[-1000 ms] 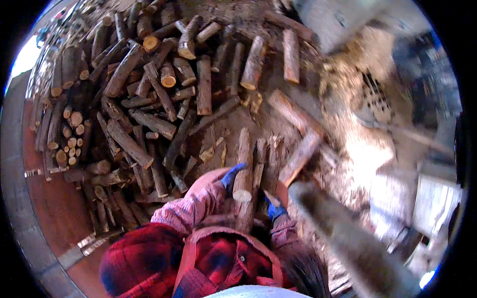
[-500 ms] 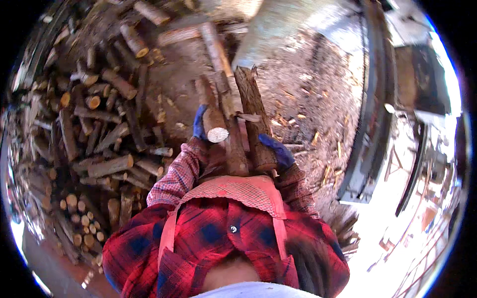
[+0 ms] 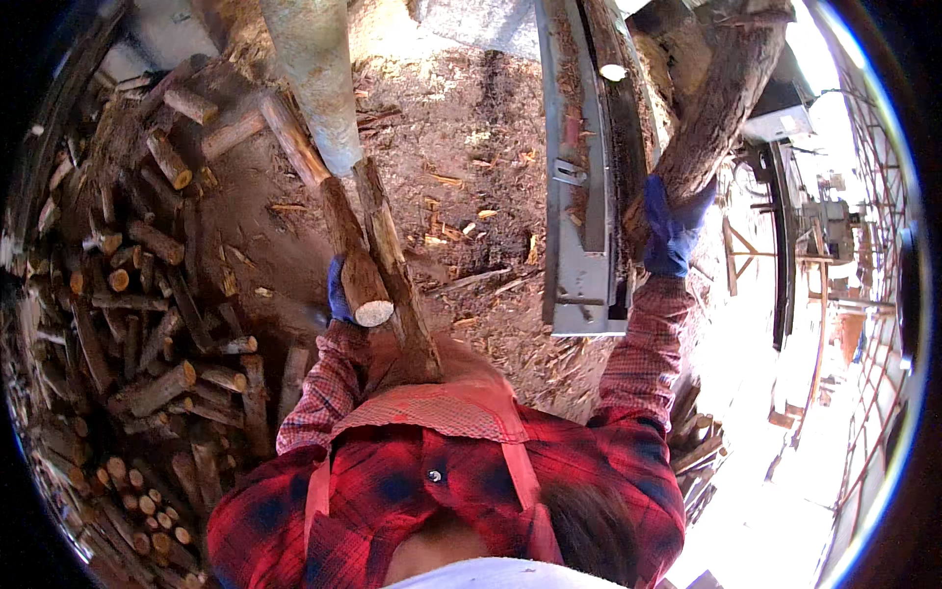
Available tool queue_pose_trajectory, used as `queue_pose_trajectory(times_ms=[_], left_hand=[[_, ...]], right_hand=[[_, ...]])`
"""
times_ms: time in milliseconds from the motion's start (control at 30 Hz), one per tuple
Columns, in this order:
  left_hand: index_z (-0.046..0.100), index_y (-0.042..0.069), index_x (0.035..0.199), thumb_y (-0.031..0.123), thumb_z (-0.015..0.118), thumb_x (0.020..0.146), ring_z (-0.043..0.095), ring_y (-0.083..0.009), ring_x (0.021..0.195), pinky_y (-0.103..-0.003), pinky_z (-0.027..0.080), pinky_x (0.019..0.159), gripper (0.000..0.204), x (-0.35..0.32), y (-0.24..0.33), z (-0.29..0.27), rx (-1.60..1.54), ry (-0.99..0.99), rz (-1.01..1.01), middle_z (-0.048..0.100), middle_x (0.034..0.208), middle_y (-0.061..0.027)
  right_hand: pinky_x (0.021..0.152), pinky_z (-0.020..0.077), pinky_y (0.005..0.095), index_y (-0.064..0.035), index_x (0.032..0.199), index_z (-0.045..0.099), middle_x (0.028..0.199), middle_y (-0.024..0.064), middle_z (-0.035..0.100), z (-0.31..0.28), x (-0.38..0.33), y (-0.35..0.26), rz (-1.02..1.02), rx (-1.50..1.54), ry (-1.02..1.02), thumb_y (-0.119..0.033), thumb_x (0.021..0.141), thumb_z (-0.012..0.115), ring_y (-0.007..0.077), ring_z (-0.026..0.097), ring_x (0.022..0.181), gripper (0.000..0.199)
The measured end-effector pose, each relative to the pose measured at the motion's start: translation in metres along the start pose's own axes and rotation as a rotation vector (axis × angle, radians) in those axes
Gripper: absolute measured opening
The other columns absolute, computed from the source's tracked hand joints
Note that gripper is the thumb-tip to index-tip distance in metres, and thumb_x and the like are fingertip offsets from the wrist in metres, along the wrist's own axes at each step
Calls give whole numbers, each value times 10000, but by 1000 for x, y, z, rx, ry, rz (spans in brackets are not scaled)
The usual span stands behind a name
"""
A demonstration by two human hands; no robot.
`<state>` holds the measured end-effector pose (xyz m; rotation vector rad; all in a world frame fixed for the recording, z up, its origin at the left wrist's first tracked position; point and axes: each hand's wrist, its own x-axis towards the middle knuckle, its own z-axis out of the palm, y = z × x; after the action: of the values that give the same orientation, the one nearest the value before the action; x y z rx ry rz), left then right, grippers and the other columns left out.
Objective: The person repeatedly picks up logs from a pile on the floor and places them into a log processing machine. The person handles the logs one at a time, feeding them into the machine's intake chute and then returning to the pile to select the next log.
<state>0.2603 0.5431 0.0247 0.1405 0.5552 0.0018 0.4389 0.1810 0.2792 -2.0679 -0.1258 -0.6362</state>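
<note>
My left hand (image 3: 339, 291), in a blue glove, is closed round the outer side of a short log (image 3: 355, 267) with a pale cut end facing me. Against that log lies a longer, thinner log (image 3: 394, 260), its near end by my apron. To the right, my right hand (image 3: 677, 226), gloved in blue too, grips the lower part of a thick, bark-covered log (image 3: 724, 103). This log is held up at a slant, beside and partly over the metal rail. The far side of each hand's grip is hidden.
A long grey metal rail (image 3: 574, 280) runs forward on the right, with wood scraps in its channel. Many cut logs (image 3: 152, 388) are heaped at the left. Wood chips litter the dirt floor (image 3: 442, 128). A pale post-like surface (image 3: 312, 74) stands ahead.
My right hand has lifted the thick log away from the others and carried it up and right to the rail. My left hand stays on the short log. The view has turned rightward.
</note>
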Motion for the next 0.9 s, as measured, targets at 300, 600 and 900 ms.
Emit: queue_pose_trajectory(times_ms=[300, 600, 900], left_hand=[[611, 89, 1073, 405, 550, 896, 626, -248, 805, -394, 537, 711, 368, -47, -80, 20, 64, 86, 124, 647, 923, -91], [585, 74, 1201, 405, 570, 884, 620, -256, 970, -401, 509, 873, 459, -90, -128, -56, 8, 5, 273, 642, 1095, -102], [602, 49, 1116, 443, 638, 825, 633, -294, 910, -433, 521, 815, 491, -190, -207, -58, -10, -180, -9, 643, 1010, -152]], right_hand=[[1048, 371, 404, -78, 1464, 208, 1385, 246, 417, -21, 32, 156, 328, -764, -504, -523, 675, 719, 386, 444, 1256, 1039], [951, 431, 398, -17, 1341, 407, 1242, 175, 522, 29, -227, 121, -309, -223, -1154, -407, 818, 660, 297, 517, 1123, 700], [791, 507, 327, -73, 1078, 618, 953, 54, 644, -84, -331, 94, 1358, 1186, -1449, -306, 905, 604, 174, 615, 867, 291]])
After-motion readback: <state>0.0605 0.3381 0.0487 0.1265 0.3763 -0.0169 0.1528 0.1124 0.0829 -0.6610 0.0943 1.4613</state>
